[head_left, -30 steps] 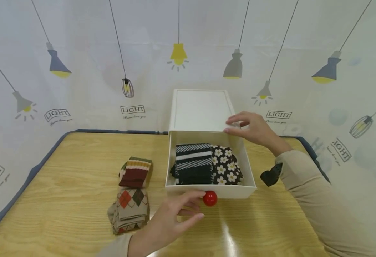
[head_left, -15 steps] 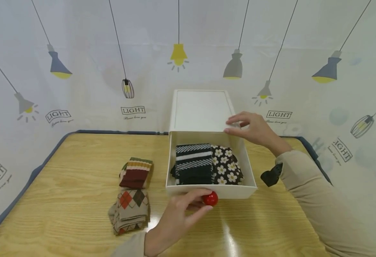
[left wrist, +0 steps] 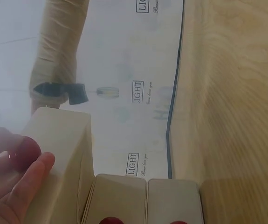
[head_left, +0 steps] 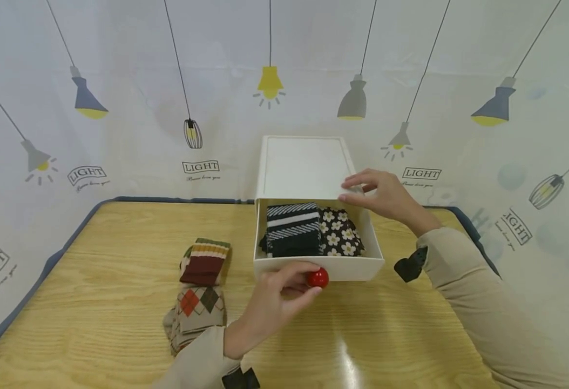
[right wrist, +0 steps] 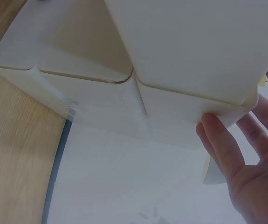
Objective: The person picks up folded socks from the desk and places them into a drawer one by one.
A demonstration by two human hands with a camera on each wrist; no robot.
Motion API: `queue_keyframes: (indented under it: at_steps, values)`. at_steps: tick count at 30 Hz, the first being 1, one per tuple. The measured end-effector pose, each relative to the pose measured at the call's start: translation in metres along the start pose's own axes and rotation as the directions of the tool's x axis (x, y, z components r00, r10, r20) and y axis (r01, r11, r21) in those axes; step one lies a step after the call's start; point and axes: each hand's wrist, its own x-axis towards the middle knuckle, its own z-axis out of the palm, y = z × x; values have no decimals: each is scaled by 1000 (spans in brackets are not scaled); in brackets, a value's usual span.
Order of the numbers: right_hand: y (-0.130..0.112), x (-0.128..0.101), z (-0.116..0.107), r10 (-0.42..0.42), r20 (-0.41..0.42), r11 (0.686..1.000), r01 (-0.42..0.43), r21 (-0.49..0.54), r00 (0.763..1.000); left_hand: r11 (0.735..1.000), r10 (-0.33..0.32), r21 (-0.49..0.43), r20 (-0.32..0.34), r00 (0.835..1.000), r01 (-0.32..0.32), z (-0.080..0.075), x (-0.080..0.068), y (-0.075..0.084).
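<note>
A white drawer box (head_left: 304, 167) stands at the back of the wooden table (head_left: 119, 259). Its drawer (head_left: 362, 267) is pulled partly out and holds black striped socks (head_left: 291, 229) beside brown floral socks (head_left: 340, 237). My left hand (head_left: 299, 283) pinches the red knob (head_left: 317, 277) on the drawer front; the left wrist view shows the red knob (left wrist: 24, 151) between my fingers (left wrist: 33, 175). My right hand (head_left: 362, 189) rests with relaxed fingers on the box's top front right corner. In the right wrist view my fingers (right wrist: 222, 149) lie against the white box (right wrist: 194, 46).
Two folded sock pairs lie left of the drawer: a maroon striped pair (head_left: 204, 262) and a tan argyle pair (head_left: 197, 316) nearer me. A white curtain (head_left: 119, 108) printed with lamps hangs close behind and beside the table.
My left hand has closed on the red knob and pushed the drawer partway into the box. The right hand has stayed on the box top.
</note>
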Motion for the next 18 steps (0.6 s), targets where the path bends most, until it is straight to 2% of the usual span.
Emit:
queue_keyframes:
  at_steps: [4,7,11,14,18]
  values:
    - [0,0,0,-5,-3,1000,5,4,1000,999,-36,21,4,999,36,-4,10,-3]
    - [0,0,-1,-10,-4,1000,10,9,1000,997,-66,32,11,998,66,-9,18,7]
    - [0,0,-1,-5,-6,1000,5,20,1000,996,-82,31,16,996,82,-13,28,1]
    - [1,0,0,-8,-4,1000,8,25,1000,996,-83,41,10,996,83,-14,36,-10]
    - [2,0,1,-14,1,999,14,31,1000,993,-100,61,1,995,100,-21,49,-3]
